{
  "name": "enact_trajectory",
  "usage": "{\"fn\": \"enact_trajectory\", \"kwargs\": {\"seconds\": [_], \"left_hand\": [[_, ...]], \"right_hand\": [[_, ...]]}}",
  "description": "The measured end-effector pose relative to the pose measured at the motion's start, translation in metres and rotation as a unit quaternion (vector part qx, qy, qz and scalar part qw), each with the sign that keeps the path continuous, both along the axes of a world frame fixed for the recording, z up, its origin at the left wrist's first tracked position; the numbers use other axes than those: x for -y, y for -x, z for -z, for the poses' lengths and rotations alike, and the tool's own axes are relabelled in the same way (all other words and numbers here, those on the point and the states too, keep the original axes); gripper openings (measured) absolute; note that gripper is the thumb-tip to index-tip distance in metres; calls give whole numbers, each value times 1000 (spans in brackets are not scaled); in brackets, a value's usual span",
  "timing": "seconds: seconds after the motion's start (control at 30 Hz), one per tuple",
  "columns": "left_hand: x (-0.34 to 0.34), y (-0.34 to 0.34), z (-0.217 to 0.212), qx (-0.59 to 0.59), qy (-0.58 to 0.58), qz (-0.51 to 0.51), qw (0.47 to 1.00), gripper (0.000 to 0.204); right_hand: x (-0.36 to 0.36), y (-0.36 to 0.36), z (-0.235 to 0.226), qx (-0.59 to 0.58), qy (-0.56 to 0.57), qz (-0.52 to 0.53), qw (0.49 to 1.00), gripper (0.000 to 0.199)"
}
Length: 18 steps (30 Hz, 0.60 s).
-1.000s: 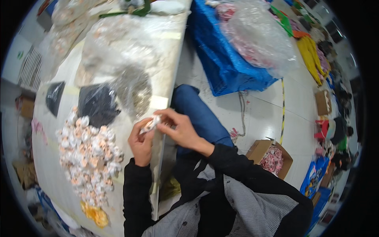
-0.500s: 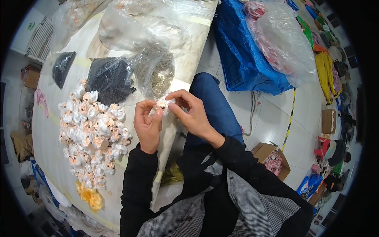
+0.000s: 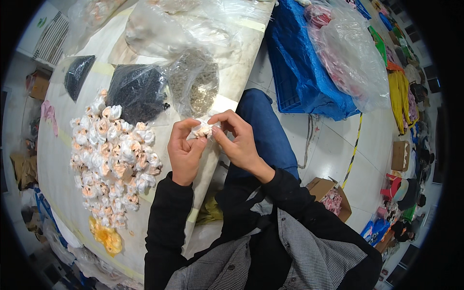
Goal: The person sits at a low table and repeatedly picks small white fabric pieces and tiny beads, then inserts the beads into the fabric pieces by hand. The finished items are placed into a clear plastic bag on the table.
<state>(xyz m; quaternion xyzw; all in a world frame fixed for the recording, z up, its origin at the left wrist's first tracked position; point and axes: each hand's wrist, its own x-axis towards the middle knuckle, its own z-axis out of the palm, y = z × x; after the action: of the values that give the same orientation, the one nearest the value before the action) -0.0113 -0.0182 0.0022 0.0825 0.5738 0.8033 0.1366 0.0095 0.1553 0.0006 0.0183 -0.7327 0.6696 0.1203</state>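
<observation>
A small white and peach fabric flower is pinched between my two hands above the table's right edge. My left hand grips its left side with thumb and fingers. On the other side, the thumb and fingertips of my right hand close on its petals. Left of my hands lies a big heap of similar flowers. Just beyond my fingers sits a clear bag of greyish-beige small pieces, beside a clear bag of black small pieces.
A yellow-orange flower-like piece lies at the heap's near end. Clear plastic bags cover the table's far part. To the right, a blue tarp-lined crate and an open cardboard box stand on the floor.
The flower has turned between my fingers, and my hands have shifted slightly to the right in the picture. Both hands still hold it.
</observation>
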Motion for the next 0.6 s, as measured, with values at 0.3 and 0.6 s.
{"fn": "enact_trajectory", "kwargs": {"seconds": [0.3, 0.6], "left_hand": [[-1, 1, -6, 5, 35, -1, 999, 19], [-1, 0, -1, -14, 23, 11, 1000, 19]], "right_hand": [[-3, 1, -6, -10, -49, 12, 999, 14], [-1, -1, -9, -16, -60, 22, 998, 13]]}}
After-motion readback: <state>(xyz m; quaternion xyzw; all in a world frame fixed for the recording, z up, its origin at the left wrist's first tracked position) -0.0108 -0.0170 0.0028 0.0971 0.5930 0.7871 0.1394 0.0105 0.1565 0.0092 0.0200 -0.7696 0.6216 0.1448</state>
